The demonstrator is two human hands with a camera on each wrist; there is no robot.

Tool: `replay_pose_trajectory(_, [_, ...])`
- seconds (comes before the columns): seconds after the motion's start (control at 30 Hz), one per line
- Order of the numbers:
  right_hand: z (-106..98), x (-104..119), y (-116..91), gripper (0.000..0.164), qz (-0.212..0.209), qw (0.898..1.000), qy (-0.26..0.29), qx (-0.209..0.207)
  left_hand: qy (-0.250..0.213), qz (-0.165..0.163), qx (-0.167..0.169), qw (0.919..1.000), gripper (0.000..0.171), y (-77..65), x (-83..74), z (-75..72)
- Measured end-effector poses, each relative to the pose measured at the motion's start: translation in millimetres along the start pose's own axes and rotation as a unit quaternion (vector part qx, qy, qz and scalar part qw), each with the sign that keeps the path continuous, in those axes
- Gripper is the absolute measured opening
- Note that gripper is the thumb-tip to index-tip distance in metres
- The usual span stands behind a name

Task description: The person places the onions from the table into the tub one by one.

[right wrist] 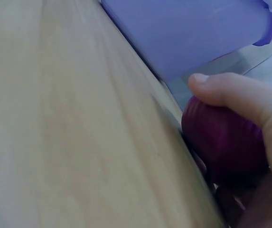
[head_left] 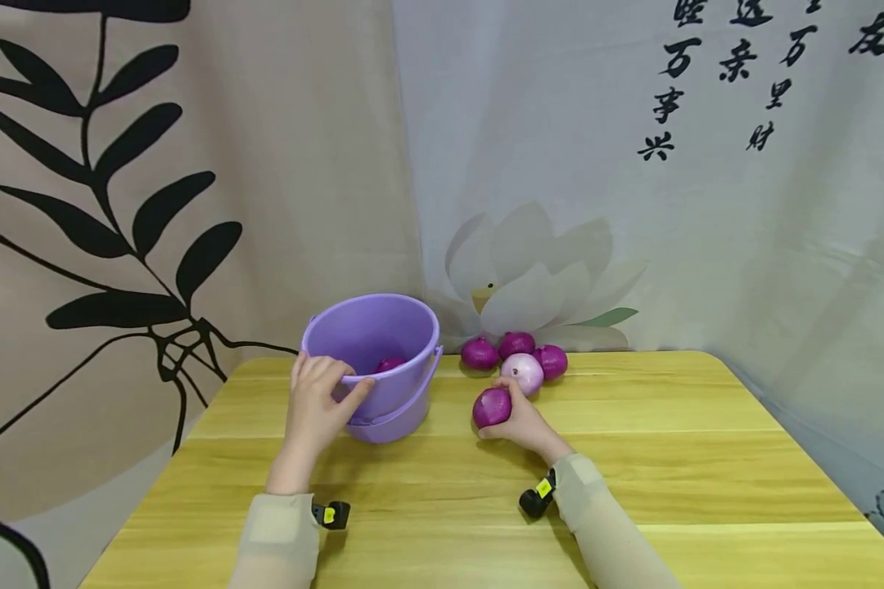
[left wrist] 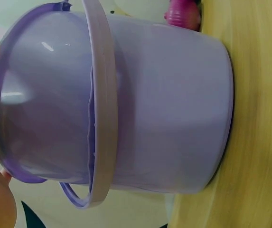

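Note:
My left hand (head_left: 318,402) grips the near rim of a purple bucket (head_left: 401,397), thumb on the outside. The bucket stands upright at the back left of the table, and its handle hangs down against the wall in the left wrist view (left wrist: 105,109). Inside the bucket a red onion (head_left: 390,363) shows in part. To the right of it, my right hand (head_left: 523,424) holds a red onion (head_left: 490,407) between thumb and fingers, low over the table. In the right wrist view the same onion (right wrist: 221,137) sits under the thumb.
Several onions cluster at the table's back edge, among them a paler, whitish-purple onion (head_left: 523,374) just behind my right hand. The wooden table (head_left: 670,458) ends at a printed cloth backdrop (head_left: 324,164). Each wrist wears a small black camera (head_left: 331,514).

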State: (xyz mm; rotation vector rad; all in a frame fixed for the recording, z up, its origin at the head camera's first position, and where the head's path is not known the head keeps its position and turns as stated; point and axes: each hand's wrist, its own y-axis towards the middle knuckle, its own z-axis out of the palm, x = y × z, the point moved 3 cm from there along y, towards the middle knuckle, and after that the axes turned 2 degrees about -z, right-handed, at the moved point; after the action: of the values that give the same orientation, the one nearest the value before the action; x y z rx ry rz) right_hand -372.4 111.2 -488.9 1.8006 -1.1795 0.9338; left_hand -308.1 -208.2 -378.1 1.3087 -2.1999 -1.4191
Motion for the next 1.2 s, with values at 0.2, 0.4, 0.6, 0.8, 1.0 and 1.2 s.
replay_pose_trajectory(0.2, [-0.5, 0.3, -0.4, 0.099, -0.012, 0.999, -0.036, 0.012, 0.003, -0.002, -0.009, 1.0000, 0.024, -3.8, 0.4, -0.5])
replay_pose_trajectory(0.4, [-0.3, -2.7, -4.0, 0.096, -0.004, 0.999, -0.032, 0.019, -0.005, 0.002, -0.008, 1.0000, 0.025, -7.2, -0.5, 0.7])
replay_pose_trajectory(0.6, [-3.6, -3.3, -3.7, 0.095, -0.010, 1.000, -0.028, 0.011, -0.004, 0.002, -0.009, 1.0000, 0.025, -8.0, -0.7, 1.0])
replay_pose_trajectory(0.8, [-11.1, -1.2, -1.4, 0.097, -0.003, 1.000, -0.011, 0.001, -0.005, 0.002, -0.009, 0.9999, 0.024, -5.0, -0.8, 1.1])
replay_pose_trajectory(1.0, [-19.8, 0.9, -0.7, 0.099, 0.007, 1.000, -0.001, -0.003, 0.000, 0.004, -0.007, 1.0000, 0.025, -2.3, -1.0, 1.3])
replay_pose_trajectory(1.2, [-26.9, 5.9, 1.6, 0.094, -0.001, 1.000, 0.000, -0.003, -0.001, 0.004, -0.004, 1.0000, 0.026, 0.1, 0.2, 0.9])
